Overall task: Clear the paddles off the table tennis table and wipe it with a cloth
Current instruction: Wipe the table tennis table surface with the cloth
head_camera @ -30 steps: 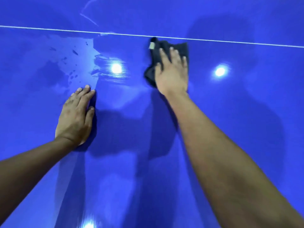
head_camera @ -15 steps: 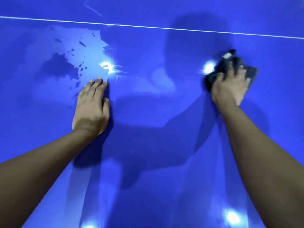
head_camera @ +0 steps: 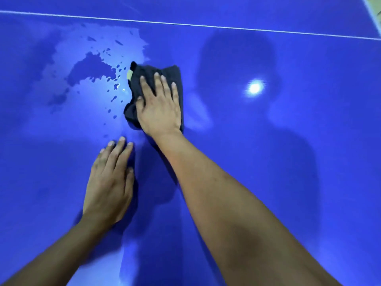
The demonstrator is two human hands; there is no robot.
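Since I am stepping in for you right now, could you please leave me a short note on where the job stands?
Right hand: flat, fingers straight, pressing the dark cloth onto the table.
Left hand: flat on the table, nearer the body, holding nothing.
Done: no paddles in view on this stretch; wiping is under way.
Left: blotches and droplets lie just left of the cloth, short of the white line; those are probably the next thing to wipe. The rest of the table is out of view.
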